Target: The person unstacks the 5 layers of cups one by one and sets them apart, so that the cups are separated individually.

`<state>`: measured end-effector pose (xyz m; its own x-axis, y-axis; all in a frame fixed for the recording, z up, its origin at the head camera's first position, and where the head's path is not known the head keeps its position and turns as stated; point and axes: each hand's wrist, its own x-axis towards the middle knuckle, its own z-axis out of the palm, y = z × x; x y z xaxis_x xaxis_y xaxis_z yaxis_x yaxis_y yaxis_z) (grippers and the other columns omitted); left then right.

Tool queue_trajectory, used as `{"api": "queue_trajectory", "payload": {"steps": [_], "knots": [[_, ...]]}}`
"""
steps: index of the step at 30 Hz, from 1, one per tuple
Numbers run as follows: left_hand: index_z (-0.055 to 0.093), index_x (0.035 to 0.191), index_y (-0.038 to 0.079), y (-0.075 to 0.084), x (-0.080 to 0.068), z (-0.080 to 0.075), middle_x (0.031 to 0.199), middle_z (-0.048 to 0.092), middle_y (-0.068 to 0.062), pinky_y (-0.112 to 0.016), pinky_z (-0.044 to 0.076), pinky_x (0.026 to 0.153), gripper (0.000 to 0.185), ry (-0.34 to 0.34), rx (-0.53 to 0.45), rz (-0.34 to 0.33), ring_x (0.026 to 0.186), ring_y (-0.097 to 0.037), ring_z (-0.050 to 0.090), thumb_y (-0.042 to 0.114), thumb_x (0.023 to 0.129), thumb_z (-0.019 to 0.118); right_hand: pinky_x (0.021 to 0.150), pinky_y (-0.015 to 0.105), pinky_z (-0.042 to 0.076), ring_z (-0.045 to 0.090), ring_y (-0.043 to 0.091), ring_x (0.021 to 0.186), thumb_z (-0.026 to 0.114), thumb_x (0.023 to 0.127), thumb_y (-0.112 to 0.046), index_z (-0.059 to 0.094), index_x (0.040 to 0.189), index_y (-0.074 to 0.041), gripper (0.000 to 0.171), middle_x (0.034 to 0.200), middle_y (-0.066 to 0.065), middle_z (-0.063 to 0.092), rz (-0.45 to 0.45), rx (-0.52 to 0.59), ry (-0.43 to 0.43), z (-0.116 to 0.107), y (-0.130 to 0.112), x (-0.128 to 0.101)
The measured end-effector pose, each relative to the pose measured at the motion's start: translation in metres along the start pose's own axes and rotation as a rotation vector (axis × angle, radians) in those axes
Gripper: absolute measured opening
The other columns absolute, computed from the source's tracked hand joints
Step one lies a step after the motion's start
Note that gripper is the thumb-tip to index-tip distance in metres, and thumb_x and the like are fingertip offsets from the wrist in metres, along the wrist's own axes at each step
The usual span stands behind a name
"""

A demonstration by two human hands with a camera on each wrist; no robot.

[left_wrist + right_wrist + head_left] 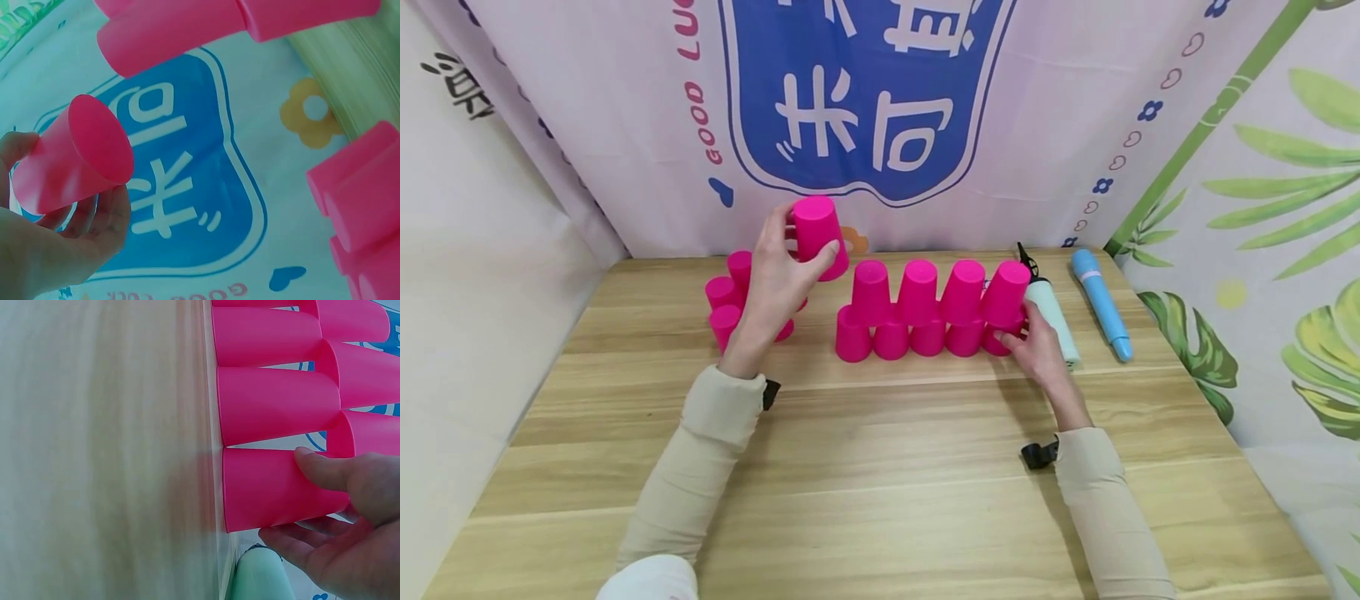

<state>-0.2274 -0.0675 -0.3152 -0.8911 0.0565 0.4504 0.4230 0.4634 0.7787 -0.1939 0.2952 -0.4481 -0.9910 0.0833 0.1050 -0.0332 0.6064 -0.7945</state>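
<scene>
Left hand [778,279] raised above the table [880,467], thumb and fingers curled round an upside-down pink cup [817,233]; the cup sits between the thumb on its near-left side and the fingertips [829,254] wrapped on its right. Left wrist view confirms it: cup [75,153] cradled in the curled fingers [109,215], closed base pointing away from the palm.

Just below and behind that hand's fingers, a small cluster of pink cups [726,304] stands on the table, partly hidden by the hand.

Right hand [1037,346] low on the table at the right end of the cup wall [932,312], a bottom row of inverted cups with a second row set on top. Thumb and fingers curve round the end cup [1003,340] of the bottom row. Right wrist view: thumb [325,469] lies on that cup's side [269,487], other fingers spread beneath it; grip looks loose, though how firmly it holds is hard to judge.

Just beyond the right hand's knuckles lies a pale green pump [1051,310] with a black nozzle; further right, apart from it, a blue tube [1101,304].

Surface: light wood-grain planks. Room: printed fabric backdrop [865,100] with blue emblem and white characters behind; leaf-pattern sheet [1292,250] at right; plain pale panel [467,292] at left. Beige sleeves on both arms.
</scene>
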Motion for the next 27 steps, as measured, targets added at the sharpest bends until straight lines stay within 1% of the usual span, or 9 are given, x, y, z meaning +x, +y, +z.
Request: {"api": "queue_trajectory", "payload": {"steps": [8,15,21,27], "knots": [[0.037,0.141,0.008,-0.015,-0.002,-0.017,0.132,0.049,-0.011,-0.044,0.049,0.091,0.068,0.04,0.019,-0.058,0.115,-0.027,0.051,0.023,0.084,0.073,0.101,0.049,0.043,0.049,0.041,0.122,0.064,0.09,-0.004,0.029,0.146,0.001,0.066,0.134,0.027,0.048,-0.016,0.008,0.009,0.0,0.001,0.0],[0.036,0.142,0.008,-0.029,-0.006,-0.032,0.132,0.048,-0.012,-0.047,0.048,0.092,0.066,0.074,0.018,-0.129,0.115,-0.029,0.051,0.024,0.087,0.069,0.101,0.05,0.043,0.048,0.042,0.123,0.063,0.091,-0.004,0.027,0.146,0.002,0.067,0.135,0.027,0.047,-0.019,0.015,-0.002,-0.001,0.001,0.0],[0.036,0.141,0.007,-0.037,-0.01,-0.043,0.133,0.047,-0.011,-0.042,0.047,0.092,0.065,0.105,0.019,-0.159,0.115,-0.028,0.049,0.024,0.087,0.068,0.101,0.05,0.042,0.048,0.042,0.123,0.064,0.091,-0.005,0.027,0.146,0.001,0.066,0.136,0.027,0.046,-0.014,0.014,0.0,-0.002,0.001,0.0],[0.037,0.141,0.008,-0.051,-0.017,-0.056,0.132,0.047,-0.009,-0.035,0.046,0.089,0.065,0.151,0.026,-0.176,0.113,-0.024,0.047,0.026,0.087,0.068,0.101,0.05,0.042,0.048,0.042,0.123,0.063,0.091,-0.004,0.027,0.146,0.002,0.067,0.135,0.027,0.046,-0.017,0.02,-0.006,0.0,0.001,0.0]]}}
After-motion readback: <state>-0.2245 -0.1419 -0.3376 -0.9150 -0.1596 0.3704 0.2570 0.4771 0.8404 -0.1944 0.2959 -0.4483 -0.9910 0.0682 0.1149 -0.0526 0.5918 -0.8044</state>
